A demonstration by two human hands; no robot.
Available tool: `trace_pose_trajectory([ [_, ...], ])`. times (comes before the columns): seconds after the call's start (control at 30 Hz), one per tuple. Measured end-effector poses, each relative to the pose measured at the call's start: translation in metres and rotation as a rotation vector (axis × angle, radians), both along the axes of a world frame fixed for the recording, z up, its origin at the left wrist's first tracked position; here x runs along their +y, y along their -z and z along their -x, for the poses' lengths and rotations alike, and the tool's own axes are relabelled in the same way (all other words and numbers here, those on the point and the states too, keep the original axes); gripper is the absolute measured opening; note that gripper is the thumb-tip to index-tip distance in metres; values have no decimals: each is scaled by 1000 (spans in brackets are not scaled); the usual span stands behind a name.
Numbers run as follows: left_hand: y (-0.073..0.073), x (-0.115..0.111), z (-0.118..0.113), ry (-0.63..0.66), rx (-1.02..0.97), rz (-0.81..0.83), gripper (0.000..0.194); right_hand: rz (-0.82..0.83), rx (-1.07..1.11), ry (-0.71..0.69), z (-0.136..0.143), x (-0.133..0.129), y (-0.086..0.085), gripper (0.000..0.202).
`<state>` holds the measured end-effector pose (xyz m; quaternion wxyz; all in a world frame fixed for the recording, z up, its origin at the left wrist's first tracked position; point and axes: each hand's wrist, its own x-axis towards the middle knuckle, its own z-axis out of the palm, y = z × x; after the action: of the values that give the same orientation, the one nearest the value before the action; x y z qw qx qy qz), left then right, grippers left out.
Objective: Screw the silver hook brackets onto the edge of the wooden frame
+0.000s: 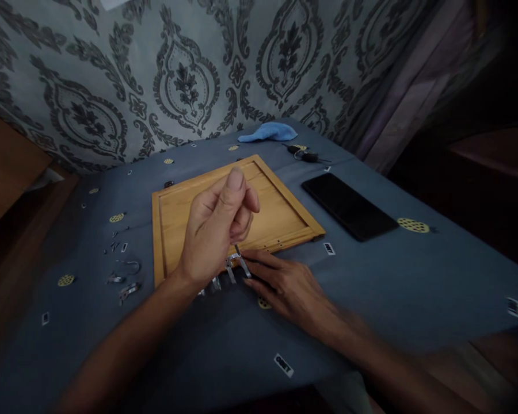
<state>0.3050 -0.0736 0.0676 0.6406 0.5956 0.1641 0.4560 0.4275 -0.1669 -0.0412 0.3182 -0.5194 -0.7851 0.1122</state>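
My left hand [220, 221] is closed in a fist above the wooden cabinet door [181, 213], thumb on top. A thin dark shaft, apparently a screwdriver [237, 249], sticks out below the fist; its handle is hidden. The tip points down at a metal hinge [242, 265] on the door's near edge. With its fingers around the hinge's right side, my right hand [291, 284] steadies it against the door. Another metal hinge piece [216, 283] shows at the same edge, partly behind my left wrist.
Loose hinge parts [128, 292] and small screws [114, 246] lie left of the door. A black phone [349, 206] rests to the right, with keys [303, 153] and a blue cloth [269, 132] farther back. Patterned wall behind; wooden furniture [12, 167] at left.
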Motion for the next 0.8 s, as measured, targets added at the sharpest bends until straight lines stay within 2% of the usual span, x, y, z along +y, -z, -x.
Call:
trace_pose_trajectory([
  [0.43, 6, 3, -1, 6, 14, 69, 48, -2, 15, -6, 0, 0, -1, 25],
  [0.63, 10, 4, -1, 14, 55, 37, 46, 20, 17, -2, 0, -1, -1, 27],
  [0.73, 10, 6, 5, 54, 152, -38, 36, 28, 5, 1, 0, 0, -2, 27],
  [0.8, 6, 10, 13, 103, 269, -135, 17, 26, 1, 3, 0, 0, -3, 26],
])
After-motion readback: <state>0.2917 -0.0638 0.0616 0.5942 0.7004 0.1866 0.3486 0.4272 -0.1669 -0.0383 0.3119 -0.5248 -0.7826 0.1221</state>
